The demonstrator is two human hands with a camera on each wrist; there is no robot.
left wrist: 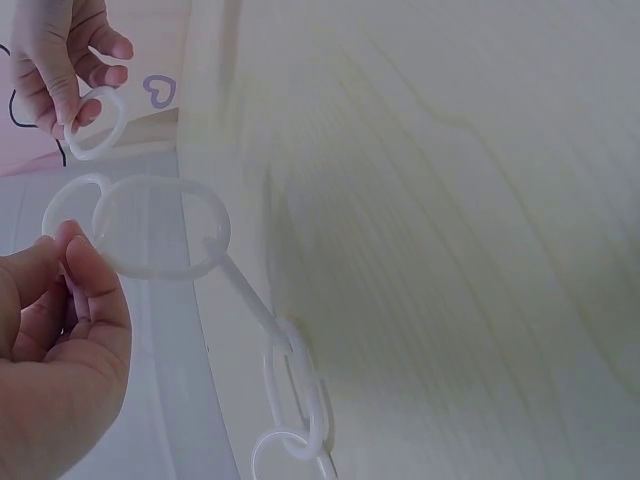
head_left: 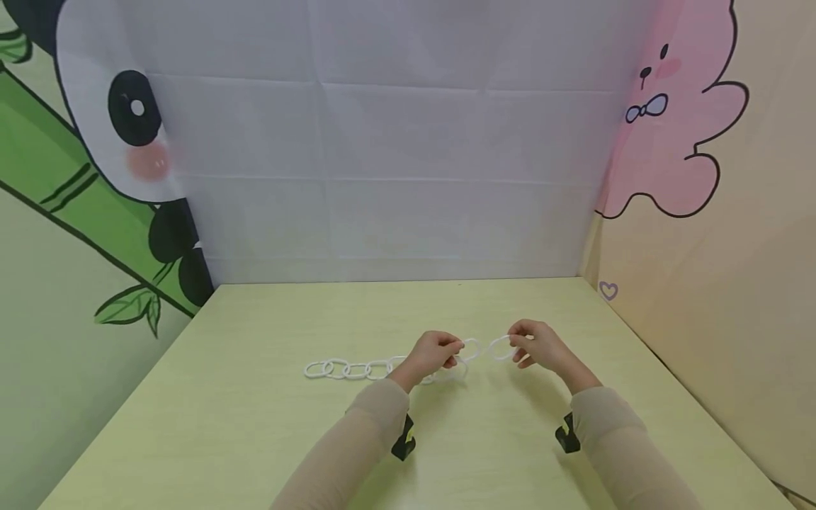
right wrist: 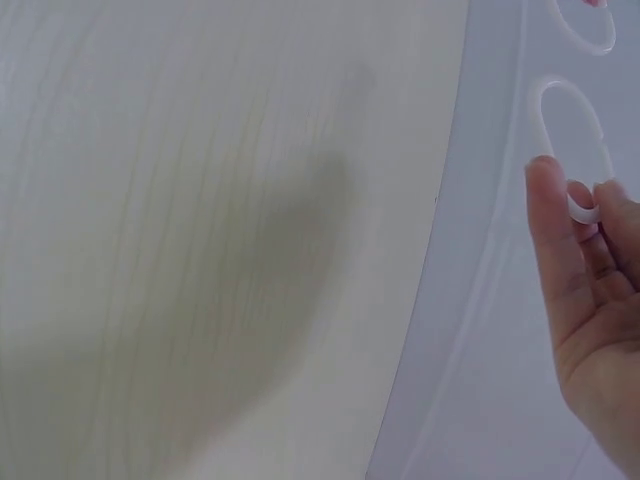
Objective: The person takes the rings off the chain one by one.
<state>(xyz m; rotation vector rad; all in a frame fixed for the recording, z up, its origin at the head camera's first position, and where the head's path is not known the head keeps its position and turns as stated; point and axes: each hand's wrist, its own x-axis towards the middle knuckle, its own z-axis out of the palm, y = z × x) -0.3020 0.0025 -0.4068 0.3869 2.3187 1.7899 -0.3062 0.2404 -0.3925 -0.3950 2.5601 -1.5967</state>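
A chain of white oval plastic links (head_left: 346, 370) lies along the table, and its right end rises toward my left hand (head_left: 433, 354). Thumb and fingertips of that hand pinch the end link (head_left: 472, 340). Hanging from it in the left wrist view is a larger-looking link (left wrist: 165, 275), followed by others running down to the table. My right hand (head_left: 540, 345) pinches a separate white link (head_left: 490, 348) by its right end, thumb against fingers. In the right wrist view this loose link (right wrist: 541, 112) points toward the chain's end link, with a small gap between them.
The pale wood-look table (head_left: 255, 439) spreads beneath both hands. A white cloth panel (head_left: 395, 142) stands along its far edge. Walls painted with cartoon figures flank it, a pink bear (head_left: 676, 156) on the right. Dark wrist devices (head_left: 404, 439) sit at both sleeves.
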